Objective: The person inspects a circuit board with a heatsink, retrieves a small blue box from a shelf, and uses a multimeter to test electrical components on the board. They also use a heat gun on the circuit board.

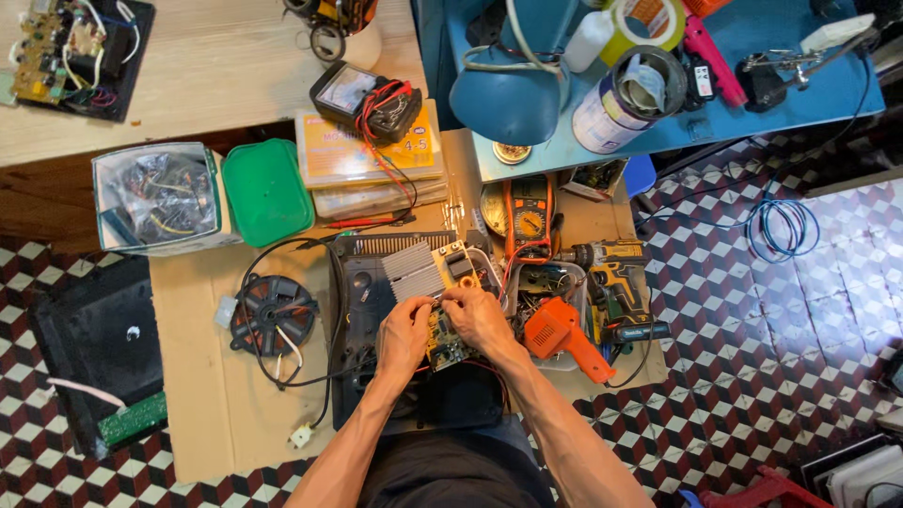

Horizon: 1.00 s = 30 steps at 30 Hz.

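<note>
Lighting even and bright; sharp at centre, softer and bent toward the edges

Soft daylight enters from about 3 o'clock, washing out the pale floor patch [851, 249] there with mild glare. Shadows are short and faint, deepest under the wooden bench [216, 66] at 10 o'clock. Both the left hand [403, 331] and right hand [478, 315] read crisply at centre. Wide-angle distortion curves the tiled floor [752, 376] from 4 to 8 o'clock; corner detail is slightly smeared
</note>
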### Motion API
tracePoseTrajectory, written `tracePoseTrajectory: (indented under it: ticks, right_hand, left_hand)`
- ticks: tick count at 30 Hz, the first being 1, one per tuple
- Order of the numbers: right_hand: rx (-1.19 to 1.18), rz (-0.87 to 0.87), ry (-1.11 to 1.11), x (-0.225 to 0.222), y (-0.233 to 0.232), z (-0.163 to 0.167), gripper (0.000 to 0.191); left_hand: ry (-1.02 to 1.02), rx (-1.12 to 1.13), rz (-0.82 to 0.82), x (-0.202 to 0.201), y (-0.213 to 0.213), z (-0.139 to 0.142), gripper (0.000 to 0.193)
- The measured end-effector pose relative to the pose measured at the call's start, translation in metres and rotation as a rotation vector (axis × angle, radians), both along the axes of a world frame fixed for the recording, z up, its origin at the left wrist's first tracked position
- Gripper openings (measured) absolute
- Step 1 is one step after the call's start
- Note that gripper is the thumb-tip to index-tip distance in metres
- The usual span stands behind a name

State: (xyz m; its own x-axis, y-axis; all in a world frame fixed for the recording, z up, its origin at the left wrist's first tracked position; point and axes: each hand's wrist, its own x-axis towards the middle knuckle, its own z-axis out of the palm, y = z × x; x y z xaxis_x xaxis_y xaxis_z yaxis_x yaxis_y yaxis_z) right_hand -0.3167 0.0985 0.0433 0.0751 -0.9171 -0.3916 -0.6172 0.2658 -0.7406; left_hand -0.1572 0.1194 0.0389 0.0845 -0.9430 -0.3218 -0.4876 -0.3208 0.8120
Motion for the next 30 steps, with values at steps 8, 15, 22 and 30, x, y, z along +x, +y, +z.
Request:
tracePoseTrajectory:
  ticks: [8,15,22,30]
  right_hand:
    - [-0.007,-0.008,0.036,-0.002,0.002,0.009,0.032]
    - [0.018,-0.030,0.029,-0.002,0.005,0.010,0.032]
    - [-0.014,-0.044,-0.003,-0.004,0.008,0.011,0.031]
    - [-0.007,-0.061,-0.009,-0.004,0.009,0.014,0.030]
  left_hand:
    - [-0.011,0.097,-0.009,-0.006,0.002,0.007,0.029]
    - [-0.019,0.097,-0.005,-0.008,0.005,0.006,0.028]
    - [-0.032,0.088,-0.014,-0.010,0.007,0.006,0.028]
    - [-0.039,0.056,-0.010,-0.012,0.009,0.007,0.028]
